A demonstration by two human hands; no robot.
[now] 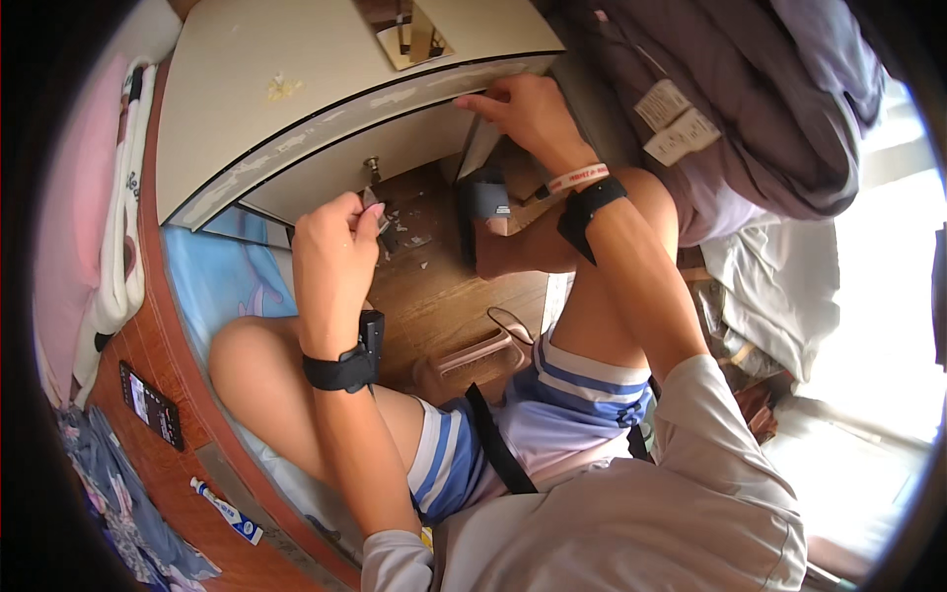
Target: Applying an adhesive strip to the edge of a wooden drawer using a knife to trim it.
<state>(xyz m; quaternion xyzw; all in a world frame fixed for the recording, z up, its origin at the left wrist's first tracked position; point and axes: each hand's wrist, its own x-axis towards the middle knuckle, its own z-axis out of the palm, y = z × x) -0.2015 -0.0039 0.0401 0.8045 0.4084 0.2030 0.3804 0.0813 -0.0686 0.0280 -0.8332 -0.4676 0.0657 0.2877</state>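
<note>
Centre-left, my left hand (335,242) pinches a small scrap (371,194); upper centre, my right hand (533,113), grip unclear, sits at the flaky cabinet edge (387,98).

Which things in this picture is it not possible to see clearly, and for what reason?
All in the head view:
- The small piece at the left hand: too small, partly covered by fingers.
- The far end of the cabinet: cut off by the upper edge.
- The black device's screen: too small.
- Details at far right: lost in glare.

Red lettering on a white wristband (578,178); tiny, unreadable print on white tags (683,138) of dark cloth (779,148)
</note>
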